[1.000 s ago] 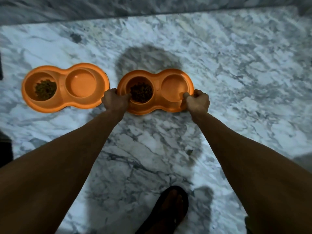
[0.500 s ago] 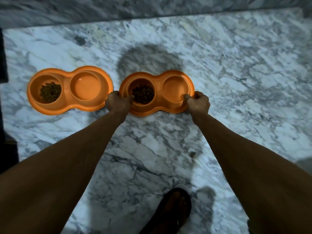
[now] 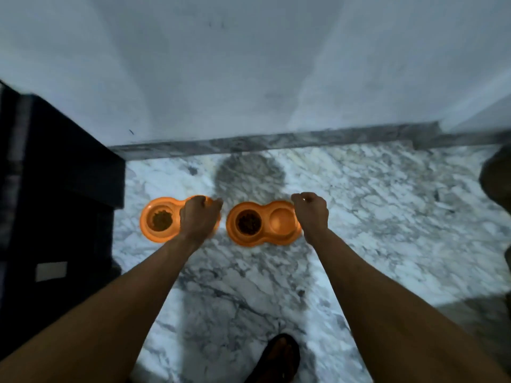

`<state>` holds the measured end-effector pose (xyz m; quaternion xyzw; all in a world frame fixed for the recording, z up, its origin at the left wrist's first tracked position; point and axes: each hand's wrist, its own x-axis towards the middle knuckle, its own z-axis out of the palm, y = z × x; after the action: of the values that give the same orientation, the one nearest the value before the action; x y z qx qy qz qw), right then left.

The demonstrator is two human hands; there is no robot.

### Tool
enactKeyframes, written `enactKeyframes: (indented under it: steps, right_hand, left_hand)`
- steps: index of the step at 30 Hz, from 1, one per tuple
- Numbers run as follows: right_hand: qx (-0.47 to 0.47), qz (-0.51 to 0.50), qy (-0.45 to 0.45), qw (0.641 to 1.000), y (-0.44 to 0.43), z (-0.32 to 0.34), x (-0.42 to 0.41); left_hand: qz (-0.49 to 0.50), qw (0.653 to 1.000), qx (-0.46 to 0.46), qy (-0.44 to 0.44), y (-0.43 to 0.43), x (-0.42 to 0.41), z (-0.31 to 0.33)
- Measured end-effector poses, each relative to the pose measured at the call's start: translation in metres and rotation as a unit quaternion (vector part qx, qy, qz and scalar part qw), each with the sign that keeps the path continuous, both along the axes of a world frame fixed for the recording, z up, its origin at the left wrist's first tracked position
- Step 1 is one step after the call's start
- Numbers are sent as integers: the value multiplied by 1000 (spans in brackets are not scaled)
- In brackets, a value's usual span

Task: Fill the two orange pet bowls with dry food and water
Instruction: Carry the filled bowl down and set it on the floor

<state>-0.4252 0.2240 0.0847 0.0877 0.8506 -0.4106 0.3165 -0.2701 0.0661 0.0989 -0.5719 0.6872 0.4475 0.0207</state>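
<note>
Two orange double pet bowls sit side by side on the marble floor. The left bowl (image 3: 150,217) has dry food (image 3: 161,221) in its left cup; my left hand (image 3: 199,215) hangs over its right cup and hides it. The right bowl (image 3: 265,239) holds dry food (image 3: 249,223) in its left cup, and its right cup (image 3: 282,223) looks orange with no kibble; water cannot be made out. My right hand (image 3: 311,212) hovers just right of this bowl. Both hands are lifted off the bowls, fingers loosely curled, holding nothing.
A dark cabinet (image 3: 55,189) stands at the left, close to the left bowl. A white wall (image 3: 249,64) with a marble skirting (image 3: 262,140) runs behind the bowls. My sandalled foot (image 3: 279,357) is at the bottom. A dark object (image 3: 497,178) shows at the right edge.
Both hands have let go of the right bowl's rim and risen. The view has pulled back and up, bringing the wall and the cabinet into sight. The bowls stay on the floor.
</note>
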Motion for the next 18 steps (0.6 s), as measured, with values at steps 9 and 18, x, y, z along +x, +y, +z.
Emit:
enactKeyframes:
  steps: [9,18]
  right_hand:
    - [-70,53,8,996,-60,292,70]
    - [-165,136,71,974,-151,488,211]
  left_hand:
    - [72,994,-37,70,-29,67,290]
    - [145,971,-102,158,-98,199,483]
